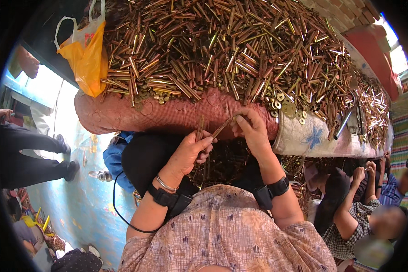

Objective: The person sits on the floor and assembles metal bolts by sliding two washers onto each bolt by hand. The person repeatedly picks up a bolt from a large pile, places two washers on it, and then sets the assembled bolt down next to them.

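Note:
My left hand [190,152] is closed around slim copper-brown metal tubes. One tube [200,128] stands up out of the fist, and another tube [221,128] slants from its fingertips toward my right hand [255,133]. Thumb and fingers of the right hand are pinched together at that tube's far end. A small yellowish piece seems to sit between them, too small to name. Beyond both hands, a large heap of similar metal tubes [222,50] covers the work surface. Brass-coloured washers [289,109] lie along its near edge, with small nuts [161,96] further left.
A rolled reddish cloth [167,115] edges the heap, beside a pale flowered cloth [299,138]. An orange plastic bag [84,63] stands at the left. A metal tool [344,122] lies at the right. Another person [353,217] sits at right; someone's dark-trousered legs [36,152] are at left.

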The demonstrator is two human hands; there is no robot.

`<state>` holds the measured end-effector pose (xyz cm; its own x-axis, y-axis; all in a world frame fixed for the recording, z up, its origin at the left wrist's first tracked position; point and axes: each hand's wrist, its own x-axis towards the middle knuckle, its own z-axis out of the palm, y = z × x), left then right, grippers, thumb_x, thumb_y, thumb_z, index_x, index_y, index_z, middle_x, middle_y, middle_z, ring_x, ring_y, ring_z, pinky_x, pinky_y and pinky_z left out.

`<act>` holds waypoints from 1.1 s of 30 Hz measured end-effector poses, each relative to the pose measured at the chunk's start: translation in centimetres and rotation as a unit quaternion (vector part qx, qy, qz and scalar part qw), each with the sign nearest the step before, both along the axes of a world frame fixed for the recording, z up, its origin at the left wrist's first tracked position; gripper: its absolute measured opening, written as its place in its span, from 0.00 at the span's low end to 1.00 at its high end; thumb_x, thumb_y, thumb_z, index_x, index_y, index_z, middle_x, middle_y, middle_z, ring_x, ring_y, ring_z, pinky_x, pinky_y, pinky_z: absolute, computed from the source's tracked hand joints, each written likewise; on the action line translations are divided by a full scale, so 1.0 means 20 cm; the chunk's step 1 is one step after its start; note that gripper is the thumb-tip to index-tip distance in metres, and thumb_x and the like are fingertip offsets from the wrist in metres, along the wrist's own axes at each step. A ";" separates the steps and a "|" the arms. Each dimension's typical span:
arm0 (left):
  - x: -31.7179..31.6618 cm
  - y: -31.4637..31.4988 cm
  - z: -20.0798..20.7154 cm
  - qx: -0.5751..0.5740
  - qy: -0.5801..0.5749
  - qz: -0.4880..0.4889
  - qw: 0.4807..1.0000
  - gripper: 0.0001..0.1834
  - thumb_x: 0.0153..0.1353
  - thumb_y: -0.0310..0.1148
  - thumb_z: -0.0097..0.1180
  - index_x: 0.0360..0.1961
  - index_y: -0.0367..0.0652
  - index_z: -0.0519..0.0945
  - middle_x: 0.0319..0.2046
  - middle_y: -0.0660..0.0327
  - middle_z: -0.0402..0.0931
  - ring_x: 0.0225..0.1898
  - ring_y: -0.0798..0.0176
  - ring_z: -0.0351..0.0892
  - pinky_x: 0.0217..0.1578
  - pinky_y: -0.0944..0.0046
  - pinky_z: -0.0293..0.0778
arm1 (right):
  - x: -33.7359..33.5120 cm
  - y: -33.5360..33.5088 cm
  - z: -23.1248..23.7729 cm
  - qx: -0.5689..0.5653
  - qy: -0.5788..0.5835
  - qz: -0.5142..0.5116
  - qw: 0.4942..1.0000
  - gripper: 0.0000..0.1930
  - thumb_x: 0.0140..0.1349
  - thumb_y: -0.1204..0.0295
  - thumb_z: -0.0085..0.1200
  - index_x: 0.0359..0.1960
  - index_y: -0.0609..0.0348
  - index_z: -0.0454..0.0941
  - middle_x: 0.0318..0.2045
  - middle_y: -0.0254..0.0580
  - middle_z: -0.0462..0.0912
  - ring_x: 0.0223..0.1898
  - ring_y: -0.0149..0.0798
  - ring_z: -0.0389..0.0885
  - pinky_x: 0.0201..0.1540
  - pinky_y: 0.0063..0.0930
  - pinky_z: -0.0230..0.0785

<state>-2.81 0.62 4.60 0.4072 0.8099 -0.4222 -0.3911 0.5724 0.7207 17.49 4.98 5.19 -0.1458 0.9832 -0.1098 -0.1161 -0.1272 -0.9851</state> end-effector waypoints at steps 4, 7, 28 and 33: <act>-0.01 -0.01 0.01 0.009 0.015 -0.037 0.999 0.08 0.65 0.34 0.52 0.38 0.40 0.73 0.22 0.68 0.68 0.18 0.77 0.62 0.15 0.78 0.58 | 0.05 -0.06 0.01 0.009 -0.012 0.031 0.999 0.06 0.67 0.76 0.45 0.43 0.63 0.73 0.28 0.35 0.76 0.26 0.25 0.73 0.29 0.20 0.68; -0.01 -0.04 0.01 0.002 0.016 -0.053 0.998 0.08 0.65 0.34 0.52 0.38 0.40 0.73 0.21 0.68 0.68 0.17 0.77 0.62 0.15 0.78 0.57 | 0.08 -0.09 0.00 -0.008 0.018 0.039 0.999 0.07 0.67 0.76 0.46 0.43 0.64 0.73 0.28 0.35 0.76 0.27 0.25 0.73 0.29 0.20 0.67; -0.01 -0.18 -0.04 -0.019 0.032 -0.069 0.997 0.07 0.65 0.32 0.52 0.36 0.39 0.75 0.19 0.69 0.68 0.14 0.79 0.59 0.13 0.79 0.54 | 0.12 -0.23 -0.06 -0.028 -0.016 0.092 0.995 0.07 0.67 0.74 0.48 0.41 0.64 0.74 0.26 0.33 0.73 0.25 0.23 0.68 0.28 0.18 0.63; 0.00 -0.20 -0.05 0.003 0.088 -0.071 0.994 0.06 0.65 0.32 0.52 0.36 0.40 0.74 0.19 0.70 0.67 0.15 0.79 0.59 0.13 0.79 0.54 | 0.10 -0.24 -0.08 -0.067 -0.071 0.091 0.991 0.07 0.67 0.71 0.49 0.38 0.62 0.73 0.24 0.31 0.71 0.23 0.21 0.66 0.25 0.17 0.60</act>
